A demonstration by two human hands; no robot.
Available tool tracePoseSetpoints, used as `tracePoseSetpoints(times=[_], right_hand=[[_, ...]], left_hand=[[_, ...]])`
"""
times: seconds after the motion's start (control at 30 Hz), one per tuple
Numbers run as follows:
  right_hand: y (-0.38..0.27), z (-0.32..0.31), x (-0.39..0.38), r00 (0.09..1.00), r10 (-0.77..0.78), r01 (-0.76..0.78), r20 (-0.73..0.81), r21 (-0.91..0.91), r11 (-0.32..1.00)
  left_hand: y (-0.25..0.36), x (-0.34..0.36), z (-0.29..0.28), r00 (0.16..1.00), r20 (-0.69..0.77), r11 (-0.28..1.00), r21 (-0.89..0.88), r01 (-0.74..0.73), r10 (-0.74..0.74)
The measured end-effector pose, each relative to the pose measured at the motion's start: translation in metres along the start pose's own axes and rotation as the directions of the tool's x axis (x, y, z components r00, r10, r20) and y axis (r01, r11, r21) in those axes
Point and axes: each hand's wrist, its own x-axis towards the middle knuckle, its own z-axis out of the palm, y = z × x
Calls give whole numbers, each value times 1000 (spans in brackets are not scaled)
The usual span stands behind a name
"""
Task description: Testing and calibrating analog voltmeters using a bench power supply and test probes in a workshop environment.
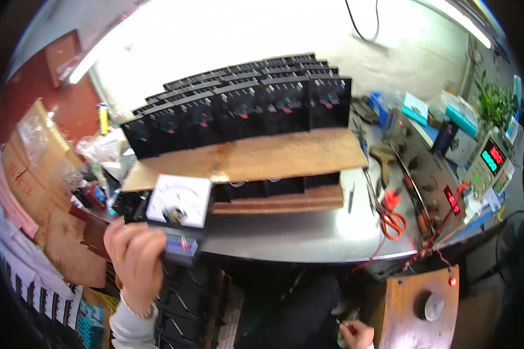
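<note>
My left hand (137,256), slightly blurred, is closed on the edge of an analog panel meter (186,198). The meter has a square white dial face and a dark lower part with a blue strip, and is held up in front of the bench's left side. Low in the picture, my right hand (358,335) is near my lap, left of a wooden box (399,314) with a round metal knob (432,306). Its thumb and fingers are pinched together around something too small to make out.
Rows of black meter housings (239,104) stand on a wooden board (262,154) on the metal bench (273,235). More black units (183,302) are stacked below my left arm. Orange-handled scissors (393,224), tools and a lit power supply (489,160) are at the right; cardboard boxes (35,157) at the left.
</note>
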Motion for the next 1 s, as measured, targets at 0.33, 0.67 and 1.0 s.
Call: tracePoseSetpoints(times=[0.33,0.67,1.0], right_hand=[[-85,5,27,981,129,-121,-143,61,991],[-109,-11,33,973,166,-126,-163,233,964],[-198,16,111,958,-279,285,-65,146,947]], left_hand=[[147,-31,135,993,-89,850,-526,17,-75],[154,-42,117,922,168,643,-673,365,-348],[131,-23,197,808,584,-84,-811,579,-75]])
